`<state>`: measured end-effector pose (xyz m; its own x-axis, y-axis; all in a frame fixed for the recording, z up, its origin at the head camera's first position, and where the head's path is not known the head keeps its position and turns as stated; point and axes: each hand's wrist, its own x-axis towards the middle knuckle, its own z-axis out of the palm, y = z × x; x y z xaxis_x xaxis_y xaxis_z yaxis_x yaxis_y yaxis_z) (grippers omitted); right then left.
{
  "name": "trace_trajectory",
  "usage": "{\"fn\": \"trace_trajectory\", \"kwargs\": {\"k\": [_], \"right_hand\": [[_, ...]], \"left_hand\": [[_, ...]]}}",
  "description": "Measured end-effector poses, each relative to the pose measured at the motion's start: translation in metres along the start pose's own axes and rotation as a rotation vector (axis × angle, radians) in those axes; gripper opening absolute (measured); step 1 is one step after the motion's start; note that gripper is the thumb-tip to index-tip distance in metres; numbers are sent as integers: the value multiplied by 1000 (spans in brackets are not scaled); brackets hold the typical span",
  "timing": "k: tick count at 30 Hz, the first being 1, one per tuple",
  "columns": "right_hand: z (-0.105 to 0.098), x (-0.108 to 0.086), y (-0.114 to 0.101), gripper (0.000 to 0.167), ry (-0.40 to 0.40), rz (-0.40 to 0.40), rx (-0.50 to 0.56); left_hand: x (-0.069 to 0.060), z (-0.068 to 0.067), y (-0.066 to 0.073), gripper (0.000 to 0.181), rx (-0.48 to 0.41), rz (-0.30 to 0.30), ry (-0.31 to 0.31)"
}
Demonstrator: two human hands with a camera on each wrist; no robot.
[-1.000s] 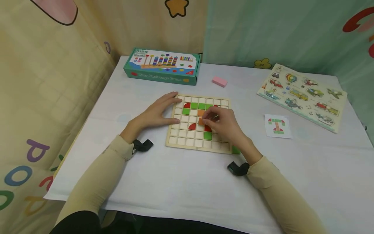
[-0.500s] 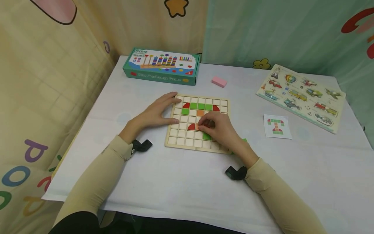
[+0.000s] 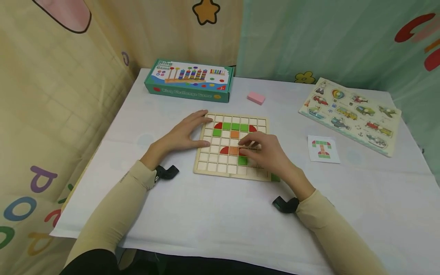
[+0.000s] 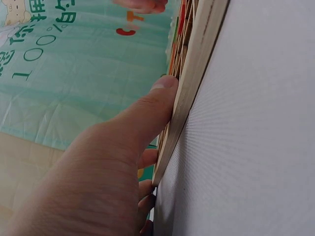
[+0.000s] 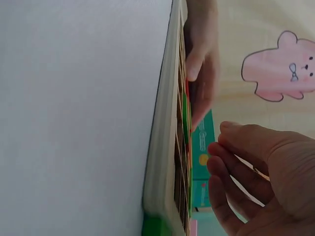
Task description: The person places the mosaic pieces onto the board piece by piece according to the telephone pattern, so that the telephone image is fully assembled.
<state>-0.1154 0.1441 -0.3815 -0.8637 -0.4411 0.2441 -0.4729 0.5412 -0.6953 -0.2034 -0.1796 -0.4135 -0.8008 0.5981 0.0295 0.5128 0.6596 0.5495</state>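
Note:
My left hand (image 3: 181, 133) rests on the left edge of the wooden grid board (image 3: 222, 168), its thumb and fingers spread along the frame. Above the board's right half hovers my right hand (image 3: 269, 152), its thumb and fingertips apart; the right wrist view shows nothing between them. Near those fingertips an orange square tile (image 3: 233, 151) lies in a cell beside a red quarter-round tile (image 3: 224, 150). Just below is a green tile (image 3: 242, 160). Another orange tile (image 3: 235, 134) sits higher, under a row of green tiles (image 3: 235, 126). My right hand hides some cells.
A green piece (image 3: 275, 178) shows at the board's lower right corner. Right of the board lies a pattern card (image 3: 313, 156). Farther back are a pink block (image 3: 256, 98), a ring game box (image 3: 189, 91) and a vehicle puzzle board (image 3: 343, 110).
My right hand brought an orange tile down to the cell beside the red quarter-round, let go and drew back slightly right. My left hand stayed on the board's edge.

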Motion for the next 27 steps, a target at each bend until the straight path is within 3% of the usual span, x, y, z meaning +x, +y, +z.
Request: {"fn": "trace_trajectory", "kwargs": {"k": [9,15,19,27], "right_hand": [[-47,-37,35,23,22,176,-34],[-64,-45,39,36,-105,264,-122],[-68,-50,36,42,-223,251,-119],[-66,-55,34,31,-287,240,-87]], "left_hand": [[0,2,-2,84,4,-17,-7],[-3,0,-2,84,17,-20,-2],[-2,-1,-2,85,25,-11,-1],[0,1,1,85,30,-24,-14]]}}
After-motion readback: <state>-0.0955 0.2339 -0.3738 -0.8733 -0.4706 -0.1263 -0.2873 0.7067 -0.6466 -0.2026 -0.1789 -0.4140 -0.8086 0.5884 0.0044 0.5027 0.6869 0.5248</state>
